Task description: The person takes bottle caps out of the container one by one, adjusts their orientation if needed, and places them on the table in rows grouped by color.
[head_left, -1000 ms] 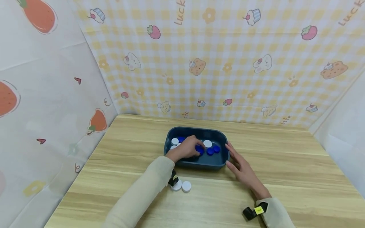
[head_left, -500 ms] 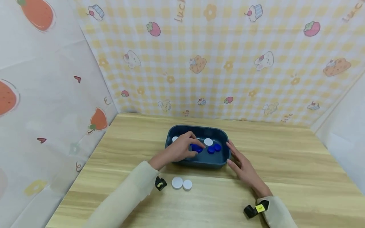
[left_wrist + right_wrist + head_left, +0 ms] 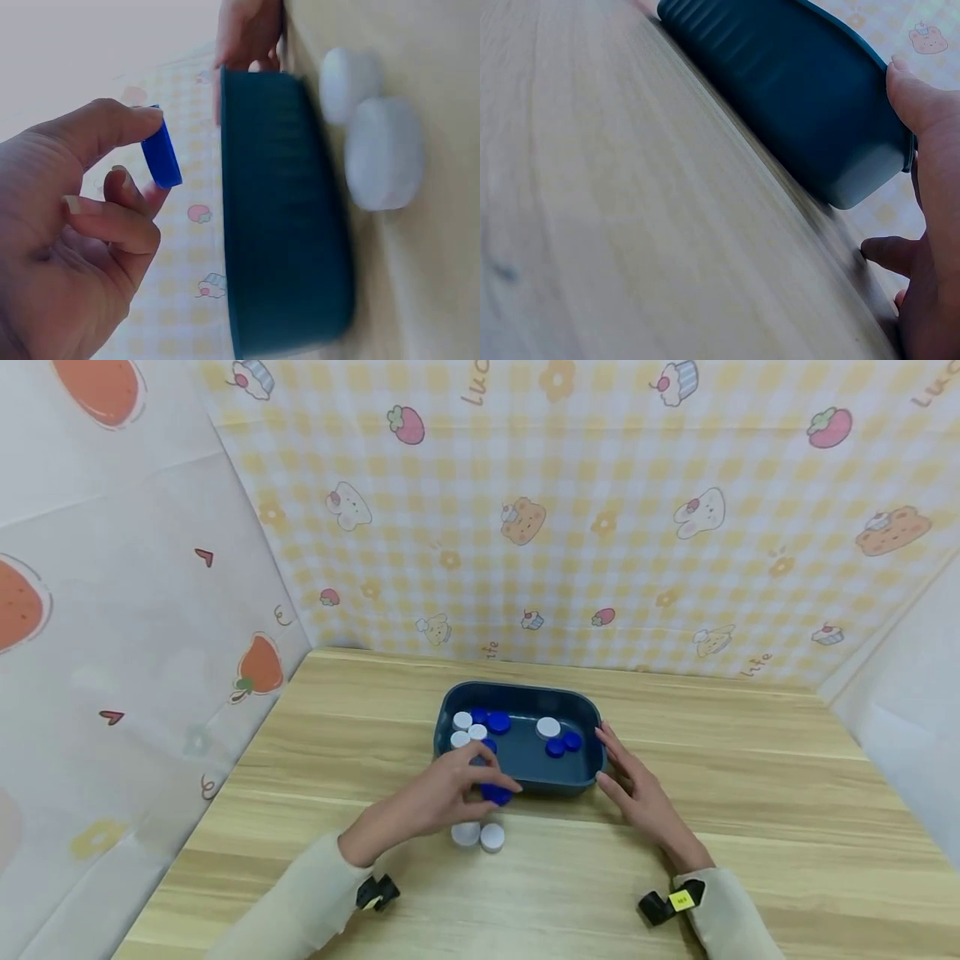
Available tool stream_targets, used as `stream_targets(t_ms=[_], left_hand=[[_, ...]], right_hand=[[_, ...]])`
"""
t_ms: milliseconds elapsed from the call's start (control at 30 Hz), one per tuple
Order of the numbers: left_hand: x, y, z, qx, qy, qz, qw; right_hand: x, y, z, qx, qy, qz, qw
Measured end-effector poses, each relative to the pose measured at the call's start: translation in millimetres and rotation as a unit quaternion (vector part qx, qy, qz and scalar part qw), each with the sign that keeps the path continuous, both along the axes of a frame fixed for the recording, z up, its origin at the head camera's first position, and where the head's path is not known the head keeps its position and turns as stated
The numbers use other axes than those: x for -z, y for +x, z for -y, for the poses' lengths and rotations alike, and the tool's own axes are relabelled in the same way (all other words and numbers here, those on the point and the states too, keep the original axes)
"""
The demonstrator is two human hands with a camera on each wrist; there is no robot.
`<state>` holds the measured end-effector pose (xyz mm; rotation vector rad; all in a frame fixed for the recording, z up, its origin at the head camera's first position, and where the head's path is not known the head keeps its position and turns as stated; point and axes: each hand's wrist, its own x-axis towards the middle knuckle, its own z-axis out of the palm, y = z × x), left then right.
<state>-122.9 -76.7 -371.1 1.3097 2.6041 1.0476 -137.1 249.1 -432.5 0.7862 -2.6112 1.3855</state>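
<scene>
Just above the near side of a dark teal plastic box (image 3: 558, 787), my left hand (image 3: 431, 793) pinches a round blue plastic cap (image 3: 496, 795) between thumb and fingers. The left wrist view shows that blue cap (image 3: 161, 154) edge-on, held clear of the box. My right hand (image 3: 645, 806) lies at the box's right end with extended fingers, its thumb touching the rim in the right wrist view. Inside the box, several white caps (image 3: 462, 721) and blue caps (image 3: 498, 722) sit on the left. One white cap (image 3: 548, 727) and two blue caps (image 3: 555, 747) are on the right.
Two white caps (image 3: 492, 837) lie side by side on the wooden table (image 3: 570, 893), in front of the box and just below my left hand. A patterned cloth (image 3: 615, 527) rises behind the table, with white cloth at both sides.
My left hand has lifted the blue cap from inside the box and brought it toward me and left, over the near rim. The right hand stays at the box's end.
</scene>
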Motion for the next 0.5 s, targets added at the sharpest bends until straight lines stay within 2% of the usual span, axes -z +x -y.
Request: stream_targets(t_ms=[167, 333, 500], left_hand=[[8.1, 21.8, 11.7, -0.026, -0.027, 0.025, 0.9990], [18.7, 40.3, 21.8, -0.054, -0.060, 0.064, 0.9947], [29.6, 55.8, 27.9, -0.068, -0.085, 0.069, 0.9917]], right_hand=[[-0.7, -0.2, -0.7, 0.002, -0.008, 0.000, 1.0000], [0.5, -0.9, -0.7, -0.002, -0.007, 0.003, 1.0000], [1.8, -0.6, 0.5, -0.003, -0.006, 0.004, 1.0000]])
